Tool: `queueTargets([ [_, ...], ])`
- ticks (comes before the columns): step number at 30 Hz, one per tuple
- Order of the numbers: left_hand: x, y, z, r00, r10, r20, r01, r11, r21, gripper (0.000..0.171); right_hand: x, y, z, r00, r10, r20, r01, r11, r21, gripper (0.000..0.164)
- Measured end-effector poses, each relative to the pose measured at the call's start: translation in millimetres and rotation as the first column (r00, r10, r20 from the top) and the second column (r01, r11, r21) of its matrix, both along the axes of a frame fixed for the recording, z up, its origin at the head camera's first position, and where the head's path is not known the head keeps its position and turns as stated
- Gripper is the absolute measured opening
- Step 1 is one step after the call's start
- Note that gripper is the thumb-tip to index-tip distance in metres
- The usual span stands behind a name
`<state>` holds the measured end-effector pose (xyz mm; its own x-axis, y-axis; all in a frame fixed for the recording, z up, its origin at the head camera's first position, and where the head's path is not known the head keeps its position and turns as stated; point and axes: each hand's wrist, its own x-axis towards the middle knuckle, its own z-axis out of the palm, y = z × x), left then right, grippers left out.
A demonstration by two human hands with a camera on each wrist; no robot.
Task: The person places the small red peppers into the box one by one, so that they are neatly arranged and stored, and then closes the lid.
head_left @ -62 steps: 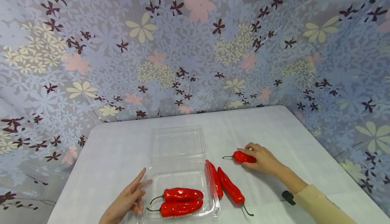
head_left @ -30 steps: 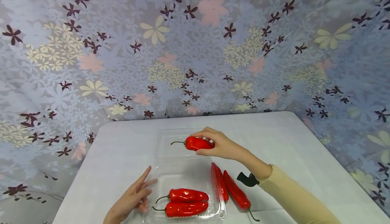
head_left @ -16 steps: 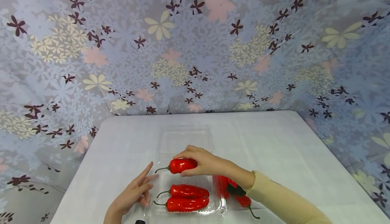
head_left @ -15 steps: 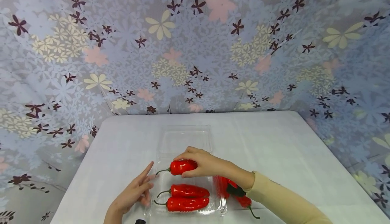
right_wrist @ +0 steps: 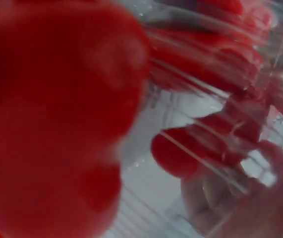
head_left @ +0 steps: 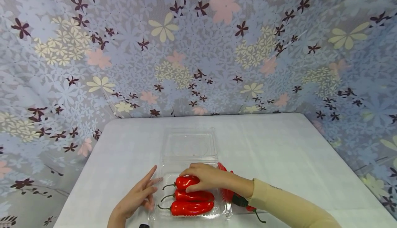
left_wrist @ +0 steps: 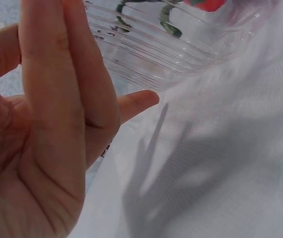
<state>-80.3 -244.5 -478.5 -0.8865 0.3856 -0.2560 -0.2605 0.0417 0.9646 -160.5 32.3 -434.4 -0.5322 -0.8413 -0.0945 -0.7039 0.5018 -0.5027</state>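
My right hand [head_left: 207, 177] grips a red pepper [head_left: 186, 182] with a green stem, low inside the back half of a clear plastic clamshell container [head_left: 219, 215]. Just in front of it lie a second red pepper [head_left: 201, 196] and a third [head_left: 193, 208], side by side with stems to the left. In the right wrist view the held pepper [right_wrist: 178, 151] shows through the ribbed wall, fingers around it. My left hand [head_left: 134, 195] is beside the container's left wall, fingers extended and holding nothing; the left wrist view shows the hand [left_wrist: 57, 114] near the ribbed plastic [left_wrist: 151, 59].
The container's lid [head_left: 189, 145] lies folded back behind it on the white table [head_left: 273, 145]. More red peppers [head_left: 227, 194] lie along its right side, partly hidden by my right forearm. A small black object [head_left: 144, 226] shows at the bottom edge. Floral fabric [head_left: 198, 49] hangs behind.
My right hand picked up a red pepper on the right, carried it left over the lid, then lowered it into the container behind the other two. The left hand stayed beside the container.
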Motion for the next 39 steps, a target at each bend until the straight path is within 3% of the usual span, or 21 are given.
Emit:
queueTargets([
  [19,1.9,0.5,2.0,1.000,-0.003,0.005,0.003,1.000,0.015,0.077,-2.4,-0.5,-10.6,0.993,-0.003,-0.119,0.014,0.996,0.090,0.049],
  [31,2.4,0.6,5.2,1.000,0.002,0.012,-0.002,1.000,0.004,0.078,-5.0,-0.4,-16.6,0.994,0.034,-0.108,-0.026,0.997,0.073,0.047],
  [35,1.7,1.6,4.9,1.000,0.006,0.017,-0.006,1.000,0.007,0.077,-12.0,6.8,-2.9,0.993,0.081,-0.088,-0.074,0.995,0.072,0.053],
  [39,1.2,1.5,6.7,1.000,0.017,0.026,-0.017,1.000,-0.006,0.077,-25.9,23.1,26.6,0.995,0.098,-0.029,-0.099,0.995,-0.028,0.053],
])
